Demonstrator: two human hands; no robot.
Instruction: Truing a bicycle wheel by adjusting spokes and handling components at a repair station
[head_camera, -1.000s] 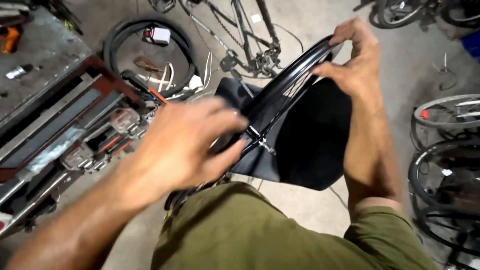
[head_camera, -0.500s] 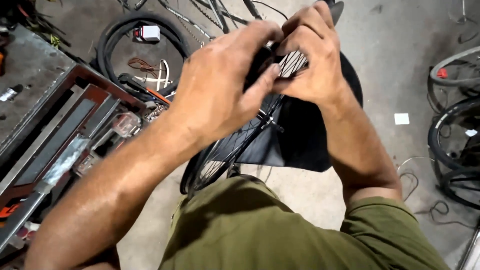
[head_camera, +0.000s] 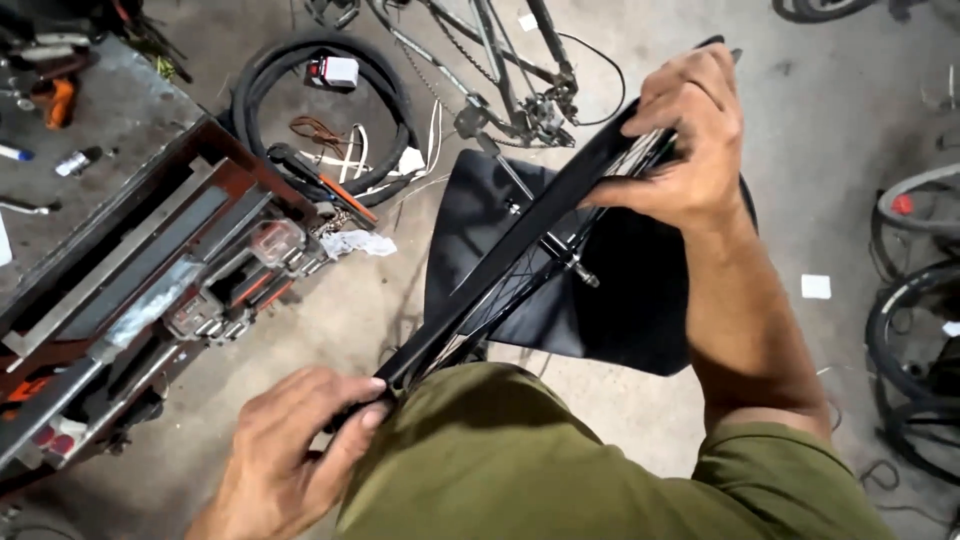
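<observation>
While the black spoked bicycle wheel (head_camera: 530, 250) is held edge-on above the lap, it is clasped at two opposite points of its rim: the left hand (head_camera: 290, 450) is closed around the near, lower part beside the olive-green trouser leg (head_camera: 520, 460), thumb pressed on the black tyre, and the right hand (head_camera: 690, 140) is closed over the far, upper part, fingers curled across the rim and spokes. For the step in hand, which appears to be working the tyre along the rim, it is judged that the wheel should be kept steady against the thigh, pressure should be applied evenly by both thumbs, and fingers should be kept clear of the spokes so that nothing is pinched. The wheel is seen as a thin dark band running diagonally, with silver spokes and the hub axle showing at its middle; a black cloth or bag (head_camera: 620, 300) lies beneath it on the concrete floor (head_camera: 850, 120). Near the left side a rusty red metal tool tray (head_camera: 150, 280) is set, and beyond it a coiled black tyre (head_camera: 300, 70) and a bicycle frame (head_camera: 500, 70) are lying.
</observation>
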